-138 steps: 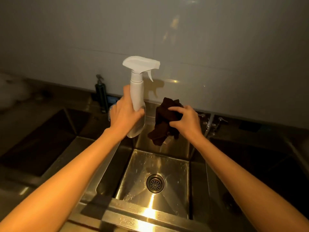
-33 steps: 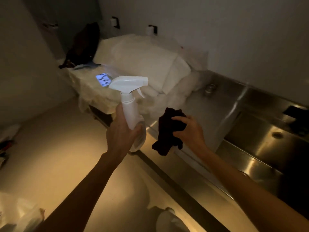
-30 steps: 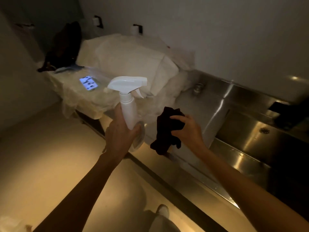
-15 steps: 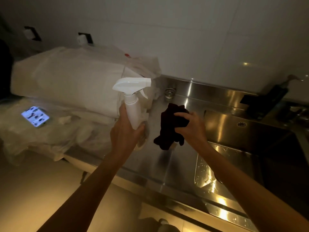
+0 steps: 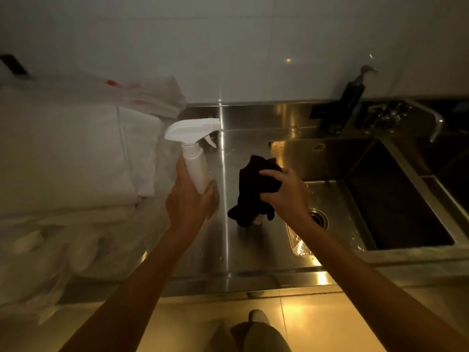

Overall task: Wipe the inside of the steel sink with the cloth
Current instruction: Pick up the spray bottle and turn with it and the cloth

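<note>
Left hand (image 5: pixel 187 201): wrapped round the lower body of a white spray bottle (image 5: pixel 194 158), bottle upright, nozzle pointing toward the right hand
Right hand (image 5: pixel 285 193): fingers curled over a dark cloth (image 5: pixel 253 189), bunched, loose end hanging below the grip
Cloth position: held in the air between the two hands, over the flat steel counter (image 5: pixel 228 250), just left of the sink edge, not inside the basin
Sink (image 5: pixel 337 161): steel basin, right of and partly under the right hand; bottom wet, beaded with drops near the front
Drain (image 5: pixel 318 218): round strainer, showing just beside the right wrist
Second basin (image 5: pixel 396 199): further right of the grip, dark inside
Tap (image 5: pixel 431 123): at the back rim, well right of both hands
Soap pump (image 5: pixel 352 97): dark, against the wall behind the sink, up and right of the cloth
Plastic sheeting (image 5: pixel 76 161): pale, covering bulky things left of the spray bottle
Floor (image 5: pixel 304 321): tiled, lit warm, below the forearms; one foot (image 5: pixel 256 326) visible
</note>
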{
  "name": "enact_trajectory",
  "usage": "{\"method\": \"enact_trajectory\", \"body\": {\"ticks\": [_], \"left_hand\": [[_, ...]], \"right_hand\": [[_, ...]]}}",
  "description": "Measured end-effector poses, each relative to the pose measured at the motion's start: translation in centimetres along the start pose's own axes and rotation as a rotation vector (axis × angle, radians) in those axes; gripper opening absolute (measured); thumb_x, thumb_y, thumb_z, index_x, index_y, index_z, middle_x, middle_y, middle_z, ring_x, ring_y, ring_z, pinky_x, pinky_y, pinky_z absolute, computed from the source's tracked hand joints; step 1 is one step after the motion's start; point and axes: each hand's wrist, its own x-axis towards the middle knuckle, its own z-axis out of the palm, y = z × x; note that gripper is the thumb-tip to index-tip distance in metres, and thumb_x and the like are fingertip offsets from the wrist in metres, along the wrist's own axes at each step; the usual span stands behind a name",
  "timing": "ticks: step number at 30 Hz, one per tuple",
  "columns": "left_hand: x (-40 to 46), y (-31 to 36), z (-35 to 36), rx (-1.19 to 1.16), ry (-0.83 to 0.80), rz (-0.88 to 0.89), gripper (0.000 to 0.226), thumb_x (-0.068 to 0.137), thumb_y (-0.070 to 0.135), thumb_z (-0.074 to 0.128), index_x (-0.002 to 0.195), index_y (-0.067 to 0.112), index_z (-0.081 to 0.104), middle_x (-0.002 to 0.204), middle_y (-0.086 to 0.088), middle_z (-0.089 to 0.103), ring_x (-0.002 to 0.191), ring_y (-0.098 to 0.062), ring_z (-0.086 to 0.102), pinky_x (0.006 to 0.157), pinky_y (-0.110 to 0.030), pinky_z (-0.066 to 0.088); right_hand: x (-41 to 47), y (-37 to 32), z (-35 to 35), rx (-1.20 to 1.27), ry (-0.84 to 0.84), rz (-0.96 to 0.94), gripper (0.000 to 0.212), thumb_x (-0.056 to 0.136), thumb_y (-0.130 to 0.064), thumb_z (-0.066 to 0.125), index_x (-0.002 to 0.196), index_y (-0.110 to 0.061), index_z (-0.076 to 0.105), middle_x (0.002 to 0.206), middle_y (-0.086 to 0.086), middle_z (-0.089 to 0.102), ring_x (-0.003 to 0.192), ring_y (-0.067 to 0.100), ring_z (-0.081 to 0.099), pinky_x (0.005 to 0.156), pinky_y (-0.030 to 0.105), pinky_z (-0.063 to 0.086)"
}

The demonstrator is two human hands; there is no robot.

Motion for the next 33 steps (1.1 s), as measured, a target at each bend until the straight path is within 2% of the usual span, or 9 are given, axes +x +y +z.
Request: {"method": "enact_trajectory", "body": {"ticks": [3, 10, 16, 24, 33], "left_hand": [[0.1, -1.2, 0.4, 0.004, -0.03, -0.005, 0.08, 0.082, 0.038, 0.07, 0.144, 0.02, 0.022, 0.127, -0.01, 0.057, 0.103, -0.031, 0.061, 0.084, -0.048, 0.051], [0.1, -3.8, 1.2, 0.009, -0.064, -0.019, 0.074, 0.083, 0.037, 0.068, 0.141, 0.018, 0.026, 0.124, -0.011, 0.058, 0.102, -0.033, 0.061, 0.082, -0.049, 0.051], [0.7, -4.9, 2.0, -0.002, -0.084, -0.04, 0.078, 0.083, 0.037, 0.068, 0.144, 0.022, 0.021, 0.127, -0.01, 0.057, 0.105, -0.033, 0.06, 0.085, -0.047, 0.05], [1.4, -6.0, 3.0, 0.012, -0.115, -0.058, 0.083, 0.084, 0.041, 0.067, 0.146, 0.023, 0.016, 0.128, -0.011, 0.056, 0.106, -0.034, 0.06, 0.088, -0.053, 0.049], [1.2, -6.5, 3.4, 0.037, -0.061, -0.064, 0.079, 0.086, 0.04, 0.065, 0.147, 0.018, 0.02, 0.126, -0.013, 0.057, 0.103, -0.033, 0.061, 0.084, -0.046, 0.051]], "right_hand": [[-1.2, 0.4, 0.5, -0.036, 0.045, 0.032, 0.056, 0.073, -0.008, 0.076, 0.123, -0.027, 0.061, 0.124, -0.001, 0.047, 0.111, 0.008, 0.044, 0.081, 0.013, 0.041], [-3.2, 1.6, 2.1, -0.041, 0.056, 0.089, 0.055, 0.074, -0.008, 0.078, 0.123, -0.025, 0.061, 0.126, 0.001, 0.049, 0.118, 0.016, 0.048, 0.088, 0.022, 0.047], [-3.1, 1.8, 3.0, -0.04, 0.074, 0.095, 0.055, 0.073, -0.009, 0.079, 0.123, -0.025, 0.061, 0.127, 0.001, 0.049, 0.12, 0.019, 0.049, 0.094, 0.031, 0.051], [-2.2, 1.5, 3.6, -0.029, 0.074, 0.096, 0.055, 0.073, -0.009, 0.078, 0.123, -0.024, 0.062, 0.124, 0.001, 0.049, 0.117, 0.018, 0.049, 0.091, 0.029, 0.052], [-2.0, 1.6, 3.9, -0.042, 0.04, 0.112, 0.055, 0.073, -0.009, 0.079, 0.123, -0.023, 0.062, 0.127, 0.003, 0.049, 0.12, 0.02, 0.048, 0.095, 0.035, 0.052]]}}
